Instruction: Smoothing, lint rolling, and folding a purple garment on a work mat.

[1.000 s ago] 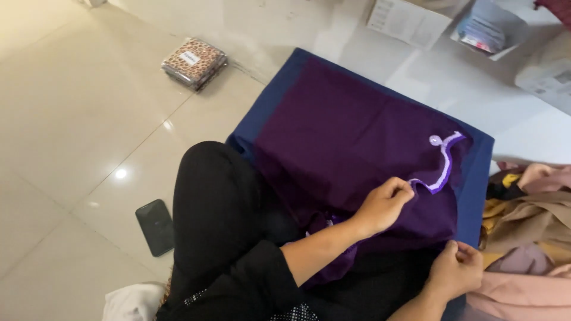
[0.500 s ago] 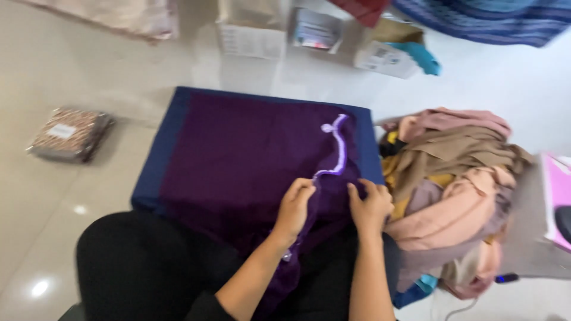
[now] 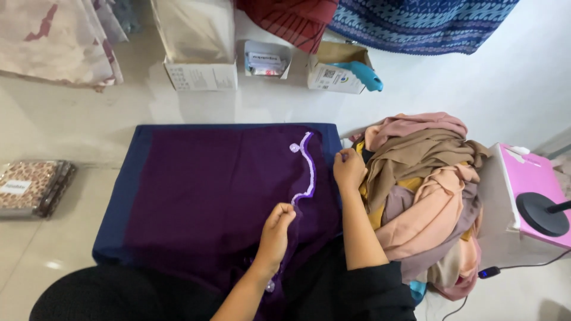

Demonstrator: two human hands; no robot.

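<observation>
A deep purple cloth [image 3: 208, 196] with a pale lilac trim [image 3: 308, 169] lies on a navy surface [image 3: 119, 196], beside a pink, tan and peach fabric pile [image 3: 428, 178] and a leopard-patterned packet [image 3: 33, 184].

Glossy cream tile floor [image 3: 71, 125], soft glare patch lower left. Open cardboard boxes [image 3: 202, 74] lined up along the far edge. Patterned blue cloth [image 3: 416, 24] and dark red cloth [image 3: 291, 21] hang top right, pale printed fabric [image 3: 53, 38] top left. White wall [image 3: 523, 77] at right. Pink box [image 3: 529, 190] with black round stand base [image 3: 541, 214] far right; black cable on floor.
</observation>
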